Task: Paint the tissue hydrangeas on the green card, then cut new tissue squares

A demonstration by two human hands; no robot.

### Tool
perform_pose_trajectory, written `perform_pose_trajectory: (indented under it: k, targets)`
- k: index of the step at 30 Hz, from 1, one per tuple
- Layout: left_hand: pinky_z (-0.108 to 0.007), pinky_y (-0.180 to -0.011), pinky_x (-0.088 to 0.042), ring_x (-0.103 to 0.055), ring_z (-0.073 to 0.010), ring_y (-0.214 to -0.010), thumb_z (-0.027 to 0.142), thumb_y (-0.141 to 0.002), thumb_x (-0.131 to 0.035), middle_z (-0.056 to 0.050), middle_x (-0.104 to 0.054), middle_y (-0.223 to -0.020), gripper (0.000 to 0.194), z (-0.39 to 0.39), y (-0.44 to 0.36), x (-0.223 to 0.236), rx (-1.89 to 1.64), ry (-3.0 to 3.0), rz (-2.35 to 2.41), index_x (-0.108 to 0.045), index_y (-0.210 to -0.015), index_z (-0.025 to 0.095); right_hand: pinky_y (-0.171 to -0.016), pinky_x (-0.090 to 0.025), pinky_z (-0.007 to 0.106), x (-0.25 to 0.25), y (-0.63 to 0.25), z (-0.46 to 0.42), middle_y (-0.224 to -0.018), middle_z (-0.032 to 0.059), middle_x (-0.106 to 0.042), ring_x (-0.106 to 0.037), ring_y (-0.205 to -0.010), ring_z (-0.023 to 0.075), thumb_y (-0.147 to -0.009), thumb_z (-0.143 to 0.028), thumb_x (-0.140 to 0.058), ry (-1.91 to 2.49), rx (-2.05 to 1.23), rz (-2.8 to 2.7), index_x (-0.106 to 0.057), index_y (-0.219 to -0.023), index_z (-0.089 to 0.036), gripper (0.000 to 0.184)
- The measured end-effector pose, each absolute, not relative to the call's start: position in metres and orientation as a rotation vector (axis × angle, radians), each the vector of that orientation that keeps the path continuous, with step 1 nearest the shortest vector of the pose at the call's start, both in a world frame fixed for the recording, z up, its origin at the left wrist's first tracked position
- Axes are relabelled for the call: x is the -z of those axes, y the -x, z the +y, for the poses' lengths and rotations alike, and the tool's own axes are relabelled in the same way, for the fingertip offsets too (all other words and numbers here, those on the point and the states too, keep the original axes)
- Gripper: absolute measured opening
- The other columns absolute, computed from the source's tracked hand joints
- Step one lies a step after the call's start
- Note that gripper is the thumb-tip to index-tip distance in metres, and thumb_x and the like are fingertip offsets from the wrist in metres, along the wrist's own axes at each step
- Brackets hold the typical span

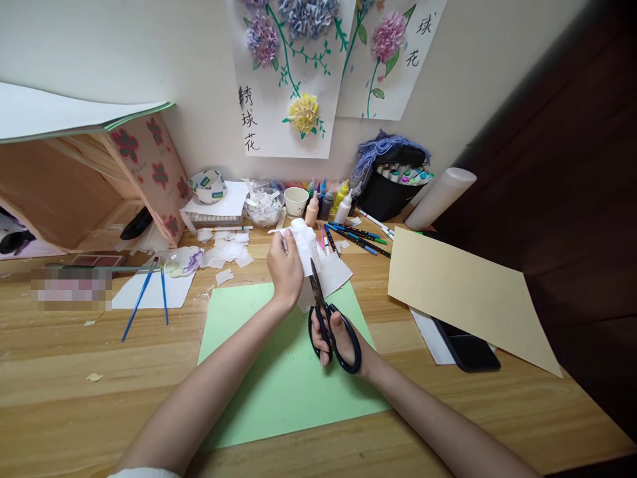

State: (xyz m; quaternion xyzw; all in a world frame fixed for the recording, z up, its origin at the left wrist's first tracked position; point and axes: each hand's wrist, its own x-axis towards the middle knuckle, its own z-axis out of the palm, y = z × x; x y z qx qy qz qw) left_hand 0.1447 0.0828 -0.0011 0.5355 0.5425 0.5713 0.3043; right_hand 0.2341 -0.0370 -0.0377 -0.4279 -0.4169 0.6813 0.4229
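My left hand (284, 265) is closed round a folded piece of white tissue paper (304, 244), held up over the desk. My right hand (343, 338) grips black-handled scissors (326, 318), fingers through the loops, with the blades pointing up into the lower edge of the white paper. Both hands are above a light green sheet (279, 372) lying flat on the wooden desk (74, 398). A loose white paper piece (334, 273) lies under the blades.
A tan sheet (462, 292) covers a dark phone (468, 352) at right. Markers (358, 236), glue bottles (328, 199), a paper cup (296, 201), a bowl of scraps (263, 207), a marker bag (393, 186), a white roll (440, 196) line the wall. Blue pencils (139, 299) and white scraps (223, 249) lie left.
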Motion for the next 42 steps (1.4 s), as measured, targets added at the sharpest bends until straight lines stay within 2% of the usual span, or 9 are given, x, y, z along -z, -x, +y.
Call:
perform_pose_trajectory:
  k: [17, 23, 31, 42]
  targets:
    - [-0.022, -0.056, -0.029, -0.036, -0.0116, -0.059, 0.036, -0.091, -0.04, 0.003, -0.041, -0.062, 0.033, 0.092, -0.138, -0.001, -1.558, -1.281, 1.128, -0.042, -0.063, 0.019, -0.028, -0.035, 0.016, 0.034, -0.236, -0.037, -0.044, -0.011, -0.035, -0.03, -0.033, 0.0039, -0.06, -0.083, -0.047, 1.263, -1.592, -1.109, -0.04, -0.074, -0.021, 0.064]
    - [-0.023, -0.057, -0.031, -0.038, -0.0121, -0.059, 0.04, -0.087, -0.046, 0.002, -0.045, -0.061, 0.032, 0.097, -0.137, 0.0, -1.492, -1.246, 1.069, -0.049, -0.064, 0.018, -0.027, -0.033, 0.017, 0.022, -0.235, -0.037, -0.042, -0.0121, -0.032, -0.032, -0.03, 0.0047, -0.053, -0.086, -0.047, 1.306, -1.594, -1.09, -0.038, -0.073, -0.021, 0.068]
    - [-0.022, -0.057, -0.03, -0.038, -0.0124, -0.062, 0.043, -0.088, -0.045, 0.002, -0.044, -0.063, 0.034, 0.093, -0.142, 0.007, -1.479, -1.358, 1.058, -0.048, -0.064, 0.018, -0.033, -0.041, 0.018, 0.038, -0.237, -0.035, -0.044, -0.0106, -0.037, -0.038, -0.032, 0.0052, -0.061, -0.086, -0.039, 1.132, -1.633, -1.042, -0.04, -0.073, -0.02, 0.066]
    - [-0.022, -0.059, -0.032, -0.039, -0.0122, -0.062, 0.038, -0.092, -0.039, 0.002, -0.043, -0.063, 0.033, 0.077, -0.149, 0.005, -1.532, -1.452, 1.095, -0.047, -0.067, 0.019, -0.032, -0.04, 0.018, 0.033, -0.237, -0.034, -0.044, -0.0107, -0.036, -0.038, -0.031, 0.0052, -0.06, -0.086, -0.038, 1.14, -1.582, -1.02, -0.041, -0.072, -0.02, 0.067]
